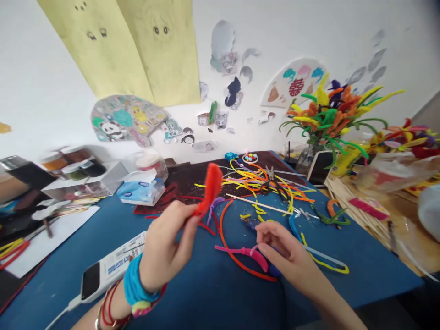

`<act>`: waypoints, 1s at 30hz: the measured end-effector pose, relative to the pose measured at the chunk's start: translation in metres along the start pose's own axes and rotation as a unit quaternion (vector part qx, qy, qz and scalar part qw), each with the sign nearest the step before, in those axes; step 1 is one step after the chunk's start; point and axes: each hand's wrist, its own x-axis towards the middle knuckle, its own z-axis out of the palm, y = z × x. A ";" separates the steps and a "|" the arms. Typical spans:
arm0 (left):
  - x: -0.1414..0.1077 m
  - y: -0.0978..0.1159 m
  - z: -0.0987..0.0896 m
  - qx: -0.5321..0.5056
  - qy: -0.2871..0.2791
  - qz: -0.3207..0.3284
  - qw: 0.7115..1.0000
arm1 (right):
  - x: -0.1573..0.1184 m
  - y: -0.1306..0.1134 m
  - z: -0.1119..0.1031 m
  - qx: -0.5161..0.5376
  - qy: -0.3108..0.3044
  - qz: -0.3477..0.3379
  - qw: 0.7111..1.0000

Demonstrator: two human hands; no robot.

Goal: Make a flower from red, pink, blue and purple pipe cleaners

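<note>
My left hand (172, 243) is raised above the blue table, thumb and forefinger pinched on the lower end of a red pipe-cleaner petal (212, 183), which stands upright and is slightly blurred. My right hand (283, 247) is lower and to the right, its fingers curled and the thumb close to the forefinger. Whether something small is between those fingertips I cannot make out. Just below them lies a bright pink petal-shaped piece with a thin stem (259, 260). A dark blue object (275, 269) is mostly hidden beneath the hand. An orange pipe cleaner (225, 238) curves around the pink piece.
Yellow and orange pipe cleaners (247, 176), scissors (273, 185) and a wooden stick (257, 203) lie farther back. A white power bank or phone (110, 261) with a cable is at left, near tissues (140, 188). A vase of pipe-cleaner flowers (330, 114) stands at back right.
</note>
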 end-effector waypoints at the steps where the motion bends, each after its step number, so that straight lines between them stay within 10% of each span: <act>1: 0.001 -0.004 -0.001 0.000 0.039 -0.022 0.999 | 0.000 0.001 0.000 -0.004 -0.007 0.004 1.000; 7: 0.021 -0.022 -0.007 -0.172 0.263 -0.163 0.935 | 0.007 -0.004 0.008 -0.043 -0.026 0.000 0.999; 11: 0.048 -0.015 -0.029 -0.328 0.294 -0.165 0.882 | 0.017 -0.020 0.022 -0.090 -0.060 -0.029 0.994; 16: 0.067 0.004 -0.040 -0.495 0.182 -0.240 0.815 | 0.023 -0.040 0.027 -0.108 -0.085 -0.078 0.987; 22: 0.037 0.036 0.012 -0.574 0.010 -0.349 0.741 | 0.012 -0.037 0.028 0.044 -0.110 -0.009 0.993; 30: -0.001 0.062 0.051 -0.529 -0.200 -0.390 0.727 | -0.029 -0.022 0.050 0.230 -0.116 0.098 0.961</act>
